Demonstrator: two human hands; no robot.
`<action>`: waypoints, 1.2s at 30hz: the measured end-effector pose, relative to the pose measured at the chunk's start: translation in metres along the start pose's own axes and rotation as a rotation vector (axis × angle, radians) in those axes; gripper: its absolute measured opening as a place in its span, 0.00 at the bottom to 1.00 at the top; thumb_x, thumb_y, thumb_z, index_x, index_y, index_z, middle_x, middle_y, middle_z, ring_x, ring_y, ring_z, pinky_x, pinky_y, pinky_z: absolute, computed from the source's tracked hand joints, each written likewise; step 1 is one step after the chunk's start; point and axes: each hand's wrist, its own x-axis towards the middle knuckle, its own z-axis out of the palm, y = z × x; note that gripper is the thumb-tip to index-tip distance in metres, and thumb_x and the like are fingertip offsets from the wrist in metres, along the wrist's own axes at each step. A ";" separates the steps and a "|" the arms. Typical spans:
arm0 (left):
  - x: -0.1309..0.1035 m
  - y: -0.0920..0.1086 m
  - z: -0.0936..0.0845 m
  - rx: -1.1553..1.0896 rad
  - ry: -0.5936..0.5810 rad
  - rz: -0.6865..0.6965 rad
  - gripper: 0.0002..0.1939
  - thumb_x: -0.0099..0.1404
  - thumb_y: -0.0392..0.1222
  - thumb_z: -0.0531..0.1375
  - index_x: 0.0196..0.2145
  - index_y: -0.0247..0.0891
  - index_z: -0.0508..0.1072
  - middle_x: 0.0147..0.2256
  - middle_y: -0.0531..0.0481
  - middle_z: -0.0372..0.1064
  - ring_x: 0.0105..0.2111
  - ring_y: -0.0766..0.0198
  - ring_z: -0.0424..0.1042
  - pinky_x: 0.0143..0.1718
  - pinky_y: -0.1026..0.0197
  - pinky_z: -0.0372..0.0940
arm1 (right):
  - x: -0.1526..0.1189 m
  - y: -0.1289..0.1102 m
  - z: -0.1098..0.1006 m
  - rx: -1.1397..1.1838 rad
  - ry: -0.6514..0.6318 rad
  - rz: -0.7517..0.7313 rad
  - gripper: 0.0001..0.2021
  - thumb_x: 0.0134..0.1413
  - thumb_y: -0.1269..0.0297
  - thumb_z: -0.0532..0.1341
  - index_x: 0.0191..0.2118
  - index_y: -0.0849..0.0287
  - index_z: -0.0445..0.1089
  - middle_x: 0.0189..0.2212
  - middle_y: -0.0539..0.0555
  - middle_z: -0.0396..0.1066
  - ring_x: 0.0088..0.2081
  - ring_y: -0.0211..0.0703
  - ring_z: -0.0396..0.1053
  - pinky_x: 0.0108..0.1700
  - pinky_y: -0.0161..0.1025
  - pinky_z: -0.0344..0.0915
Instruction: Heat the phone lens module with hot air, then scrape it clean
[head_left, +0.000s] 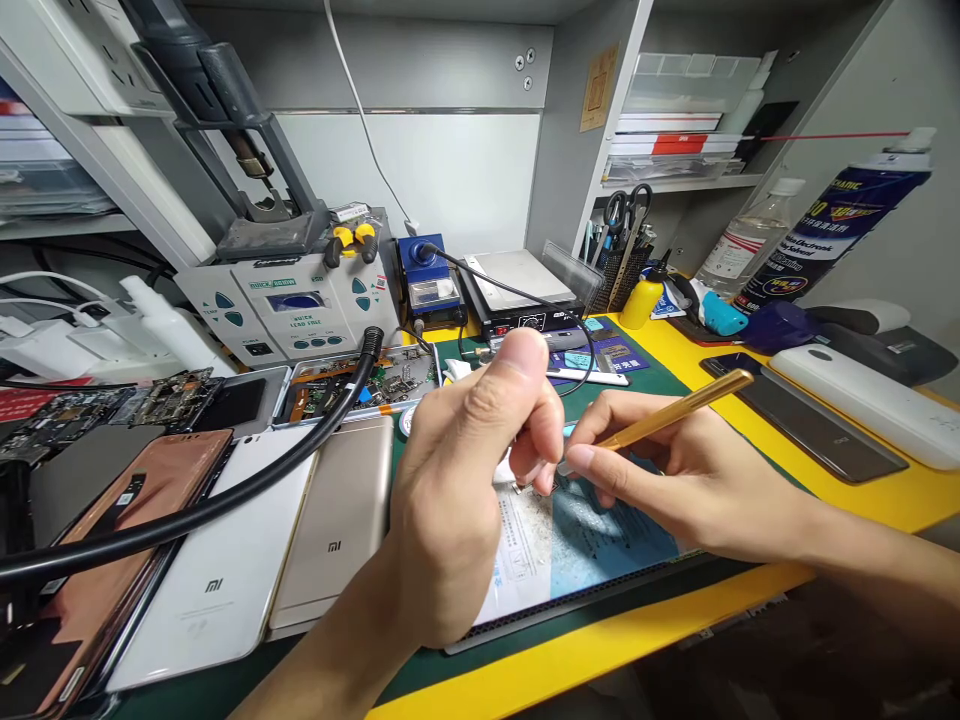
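My left hand (461, 500) is raised over the left part of a blue and white work mat (622, 545), its fingers curled and thumb up; something small may be between its fingertips, too hidden to name. My right hand (682, 480) holds a gold pen-like tool (675, 410) between thumb and fingers, its rear end pointing up to the right. The tool's tip is near the left fingertips, partly covered by the right thumb. A small metallic piece (521, 489) shows just under the left fingers.
Phone backs, one white (214, 560) and one gold (334, 530), lie at left under a thick black hose (247, 490). A rework station (292, 305) stands behind. A dark phone (810, 420) and a white device (862, 400) lie at right.
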 end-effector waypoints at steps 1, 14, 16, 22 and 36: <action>0.000 0.000 0.000 0.002 0.000 0.003 0.29 0.78 0.56 0.49 0.22 0.41 0.66 0.23 0.52 0.58 0.27 0.62 0.61 0.35 0.52 0.57 | 0.000 0.000 0.000 0.001 -0.001 0.009 0.10 0.65 0.58 0.67 0.34 0.58 0.74 0.24 0.50 0.73 0.25 0.39 0.68 0.24 0.34 0.64; 0.001 0.000 -0.002 0.029 0.001 0.030 0.30 0.79 0.56 0.47 0.21 0.40 0.67 0.22 0.52 0.61 0.28 0.61 0.62 0.37 0.51 0.59 | 0.001 0.003 -0.001 0.025 0.025 0.022 0.11 0.67 0.59 0.64 0.34 0.59 0.72 0.22 0.50 0.71 0.22 0.37 0.65 0.22 0.33 0.59; 0.001 0.000 -0.002 0.029 0.001 0.031 0.30 0.79 0.56 0.48 0.22 0.40 0.67 0.22 0.52 0.61 0.28 0.61 0.62 0.36 0.51 0.59 | 0.001 0.002 -0.002 0.033 0.022 0.031 0.10 0.66 0.60 0.64 0.34 0.59 0.72 0.22 0.51 0.71 0.22 0.38 0.66 0.22 0.33 0.60; 0.002 -0.002 -0.002 0.031 -0.011 0.050 0.30 0.78 0.57 0.49 0.22 0.40 0.67 0.22 0.52 0.61 0.27 0.62 0.62 0.35 0.51 0.60 | 0.001 0.003 -0.006 0.050 0.020 0.060 0.10 0.65 0.59 0.65 0.34 0.58 0.72 0.22 0.50 0.72 0.23 0.39 0.67 0.23 0.33 0.61; 0.004 -0.003 -0.002 0.025 -0.002 0.047 0.30 0.78 0.58 0.49 0.22 0.40 0.68 0.22 0.52 0.62 0.27 0.62 0.63 0.34 0.52 0.61 | 0.003 0.001 -0.008 0.038 0.067 0.028 0.09 0.60 0.60 0.70 0.32 0.57 0.73 0.21 0.48 0.70 0.23 0.39 0.67 0.23 0.35 0.63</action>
